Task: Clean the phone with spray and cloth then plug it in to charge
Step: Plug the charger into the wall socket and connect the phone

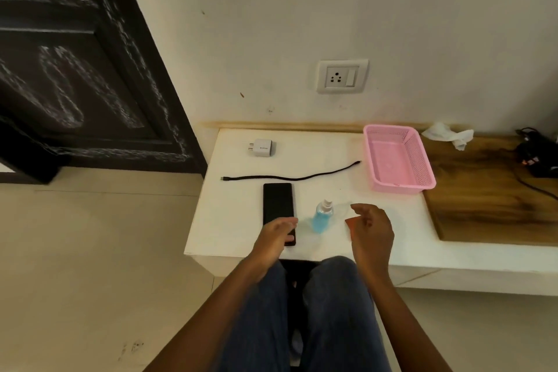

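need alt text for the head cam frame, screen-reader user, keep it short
A seated person's left hand rests over the near end of a black phone on a white table, the right hand hovering open beside a blue spray bottle. Behind lie a black cable, white charger and pink basket, below a wall socket.

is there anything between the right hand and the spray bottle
Nothing visible. The right hand hovers open just to the right of the spray bottle, with only bare white table between them. The phone lies on the bottle's other side, under the left hand.
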